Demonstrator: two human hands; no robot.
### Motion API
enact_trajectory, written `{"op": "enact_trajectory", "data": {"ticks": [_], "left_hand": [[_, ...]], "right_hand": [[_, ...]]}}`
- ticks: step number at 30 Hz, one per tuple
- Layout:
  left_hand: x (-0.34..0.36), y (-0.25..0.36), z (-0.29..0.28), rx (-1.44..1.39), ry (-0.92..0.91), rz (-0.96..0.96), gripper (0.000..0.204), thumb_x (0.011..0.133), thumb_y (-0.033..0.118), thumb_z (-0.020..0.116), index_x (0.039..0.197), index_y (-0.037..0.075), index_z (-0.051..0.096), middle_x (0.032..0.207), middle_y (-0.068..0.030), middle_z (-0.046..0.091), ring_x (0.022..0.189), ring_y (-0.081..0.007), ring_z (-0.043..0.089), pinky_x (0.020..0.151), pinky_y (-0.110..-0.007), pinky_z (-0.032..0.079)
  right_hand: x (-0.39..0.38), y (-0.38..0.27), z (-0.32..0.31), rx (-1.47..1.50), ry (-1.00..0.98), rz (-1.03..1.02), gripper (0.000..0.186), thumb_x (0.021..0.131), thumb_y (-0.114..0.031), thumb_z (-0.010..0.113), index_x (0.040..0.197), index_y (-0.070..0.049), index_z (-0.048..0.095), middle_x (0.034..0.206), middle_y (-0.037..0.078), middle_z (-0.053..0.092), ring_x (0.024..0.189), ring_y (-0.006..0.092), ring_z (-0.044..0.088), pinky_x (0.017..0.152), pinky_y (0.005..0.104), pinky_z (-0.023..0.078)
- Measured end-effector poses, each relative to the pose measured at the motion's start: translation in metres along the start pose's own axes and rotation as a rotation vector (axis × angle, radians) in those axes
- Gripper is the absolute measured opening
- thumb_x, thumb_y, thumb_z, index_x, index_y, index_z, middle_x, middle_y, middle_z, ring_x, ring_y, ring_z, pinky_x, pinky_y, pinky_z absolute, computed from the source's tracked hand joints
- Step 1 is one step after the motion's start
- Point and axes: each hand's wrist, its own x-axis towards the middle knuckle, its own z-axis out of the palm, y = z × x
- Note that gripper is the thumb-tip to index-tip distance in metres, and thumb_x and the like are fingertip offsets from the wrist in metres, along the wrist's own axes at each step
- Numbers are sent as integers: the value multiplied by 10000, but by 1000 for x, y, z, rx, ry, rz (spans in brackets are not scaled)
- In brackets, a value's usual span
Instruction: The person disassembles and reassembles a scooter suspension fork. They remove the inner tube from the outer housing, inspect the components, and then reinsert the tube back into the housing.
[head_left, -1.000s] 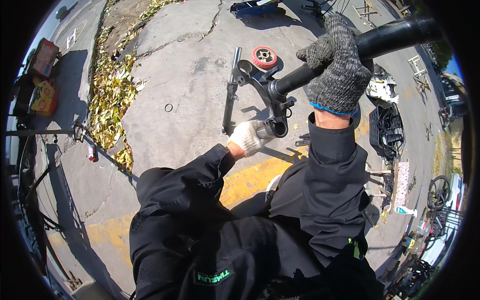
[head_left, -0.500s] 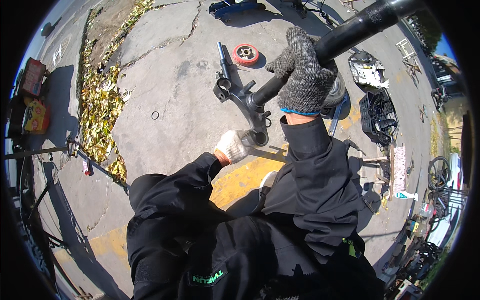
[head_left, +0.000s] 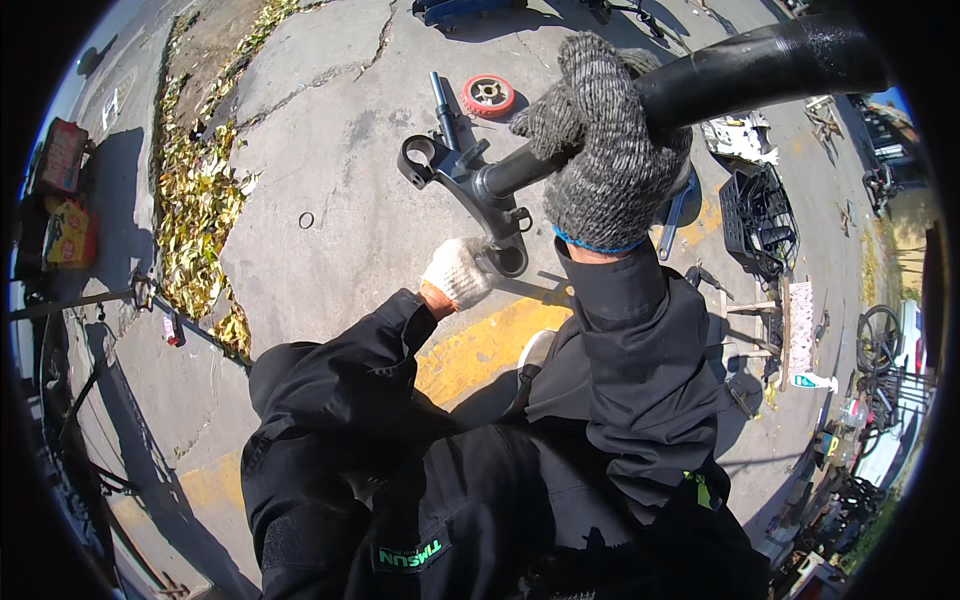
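A black metal fork clamp (head_left: 486, 212) with ring-shaped ends is held out in front of me, tilted. Its long black stem tube (head_left: 765, 75) rises toward the upper right, close to the camera. My right hand (head_left: 610, 150), in a grey knitted glove, is wrapped round this tube. My left hand (head_left: 458, 274), in a white knitted glove, is closed on the clamp's near ring end; its fingertips are partly hidden behind the metal. Just beyond the clamp shows a dark round shaft (head_left: 442, 108), its lower end hidden by the clamp.
On the concrete lie a red-rimmed small wheel (head_left: 488, 96), a thin black ring (head_left: 306, 220) and a blue tool (head_left: 676, 220). A black plastic basket (head_left: 755, 225) and a low stool (head_left: 797, 330) stand at right. Dry leaves (head_left: 195, 220) line the left edge.
The black stem tube's upper end has swung lower and to the right, and the clamp has shifted slightly left and up. Both hands keep their hold. The whole view has moved a little.
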Motion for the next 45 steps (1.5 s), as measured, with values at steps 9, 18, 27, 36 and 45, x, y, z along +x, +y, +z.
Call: {"op": "enact_trajectory", "data": {"ticks": [9,18,27,36,45], "left_hand": [[0,-3,4,-58,-34,35,325,779,257,715,1002,20,700,869,-197,706,812,-370,687,719,-424,539],[-14,2,6,53,10,20,351,706,173,666,1009,0,697,848,-230,675,825,-392,674,717,-418,538],[-10,19,-7,37,-57,21,352,709,199,663,1008,17,706,906,-227,687,896,-409,653,790,-427,531],[-2,-11,13,44,24,30,291,755,164,673,1008,19,675,901,-219,691,863,-406,667,736,-391,534],[-24,22,-3,43,3,101,317,746,157,642,1028,15,666,883,-201,669,819,-410,652,719,-409,527]], "right_hand": [[-1,-9,18,63,60,226,233,930,-164,621,1093,-8,679,832,101,676,655,160,644,603,303,541],[-30,3,16,237,147,364,231,956,-160,597,1090,25,627,721,94,632,557,143,585,524,310,506],[-3,-7,-13,499,136,435,254,864,-133,698,1077,-9,634,816,98,673,664,209,648,595,325,550],[-29,-3,27,-91,-43,150,353,805,-165,753,1128,-58,657,912,97,708,768,247,709,671,346,589],[22,-31,-29,-125,-167,14,304,871,-187,711,1121,-19,668,908,126,697,763,192,688,706,342,561]]}}
